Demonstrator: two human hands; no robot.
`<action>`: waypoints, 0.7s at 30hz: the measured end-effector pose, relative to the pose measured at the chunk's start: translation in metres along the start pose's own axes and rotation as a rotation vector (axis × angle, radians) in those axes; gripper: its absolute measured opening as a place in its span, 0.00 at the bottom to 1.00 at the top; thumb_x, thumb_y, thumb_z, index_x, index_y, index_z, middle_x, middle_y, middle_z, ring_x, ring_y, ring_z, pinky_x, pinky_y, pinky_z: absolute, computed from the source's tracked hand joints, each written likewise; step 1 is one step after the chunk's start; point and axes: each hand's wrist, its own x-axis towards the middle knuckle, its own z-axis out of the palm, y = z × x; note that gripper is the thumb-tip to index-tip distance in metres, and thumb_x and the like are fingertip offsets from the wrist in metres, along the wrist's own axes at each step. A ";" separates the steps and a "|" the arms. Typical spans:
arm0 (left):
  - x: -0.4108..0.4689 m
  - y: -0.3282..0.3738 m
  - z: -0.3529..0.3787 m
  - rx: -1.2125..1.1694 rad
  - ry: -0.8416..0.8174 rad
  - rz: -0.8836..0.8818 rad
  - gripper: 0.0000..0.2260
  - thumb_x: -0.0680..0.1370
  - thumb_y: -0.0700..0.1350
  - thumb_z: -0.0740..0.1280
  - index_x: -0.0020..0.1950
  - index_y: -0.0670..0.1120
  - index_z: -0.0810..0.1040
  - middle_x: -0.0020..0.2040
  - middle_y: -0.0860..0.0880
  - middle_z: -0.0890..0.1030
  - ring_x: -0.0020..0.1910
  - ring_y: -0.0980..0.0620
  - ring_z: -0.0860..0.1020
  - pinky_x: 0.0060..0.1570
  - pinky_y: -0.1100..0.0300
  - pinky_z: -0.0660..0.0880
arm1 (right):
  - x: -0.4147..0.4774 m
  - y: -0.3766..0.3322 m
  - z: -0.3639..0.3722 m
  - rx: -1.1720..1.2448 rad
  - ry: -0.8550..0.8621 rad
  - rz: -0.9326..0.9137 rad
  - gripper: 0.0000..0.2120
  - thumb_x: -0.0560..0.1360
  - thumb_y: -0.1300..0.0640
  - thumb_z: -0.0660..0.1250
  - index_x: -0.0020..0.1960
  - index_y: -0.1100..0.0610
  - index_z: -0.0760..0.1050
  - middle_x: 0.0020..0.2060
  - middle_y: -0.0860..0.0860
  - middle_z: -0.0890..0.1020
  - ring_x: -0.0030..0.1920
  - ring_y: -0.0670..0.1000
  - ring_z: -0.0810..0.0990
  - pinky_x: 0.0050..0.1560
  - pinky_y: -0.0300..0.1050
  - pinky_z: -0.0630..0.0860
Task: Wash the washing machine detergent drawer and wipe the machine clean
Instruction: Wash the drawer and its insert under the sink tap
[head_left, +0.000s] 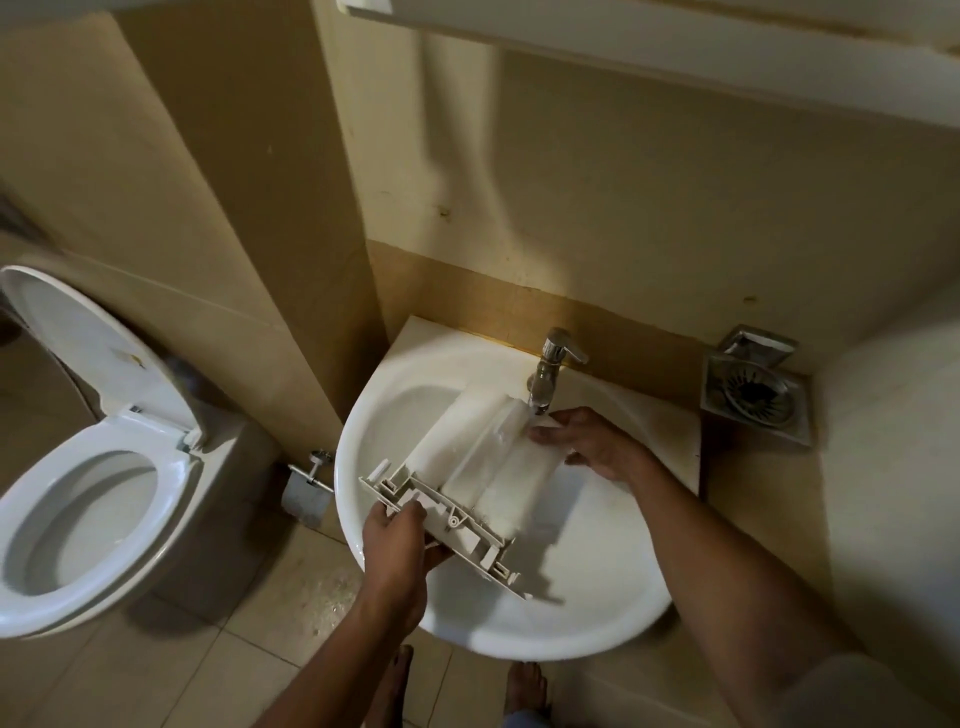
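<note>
The white detergent drawer (467, 467) lies upside down and slanted over the white sink (597, 597), its far end under the chrome tap (550, 371). Water runs from the tap onto that far end. My left hand (400, 545) grips the drawer's near front panel from below. My right hand (592, 441) holds the drawer's far right edge beside the water stream, fingers on the plastic. The washing machine is not in view.
A toilet (88, 499) with raised lid stands to the left. A toilet-roll holder (306, 488) hangs on the wall between it and the sink. A metal floor drain (753, 395) lies right of the sink. My bare feet (524, 686) stand under the basin.
</note>
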 end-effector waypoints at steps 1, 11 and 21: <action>-0.001 0.000 -0.001 -0.016 -0.007 -0.001 0.14 0.79 0.32 0.57 0.59 0.39 0.77 0.44 0.38 0.83 0.44 0.38 0.83 0.44 0.42 0.83 | 0.000 -0.002 -0.001 -0.031 -0.004 0.030 0.18 0.71 0.54 0.76 0.60 0.53 0.80 0.55 0.52 0.85 0.58 0.53 0.82 0.57 0.53 0.77; -0.007 -0.002 0.008 0.005 -0.064 -0.047 0.13 0.78 0.31 0.55 0.53 0.41 0.78 0.40 0.42 0.82 0.41 0.42 0.82 0.45 0.43 0.84 | -0.012 -0.002 0.015 -0.061 0.129 -0.060 0.16 0.72 0.49 0.75 0.57 0.55 0.82 0.51 0.52 0.86 0.52 0.53 0.84 0.49 0.51 0.80; -0.018 -0.004 0.011 0.007 0.099 -0.046 0.10 0.78 0.33 0.56 0.50 0.38 0.76 0.43 0.37 0.81 0.39 0.41 0.82 0.46 0.38 0.82 | -0.026 -0.026 0.026 -0.170 0.003 -0.001 0.18 0.77 0.52 0.71 0.62 0.60 0.77 0.54 0.57 0.84 0.54 0.55 0.84 0.52 0.53 0.83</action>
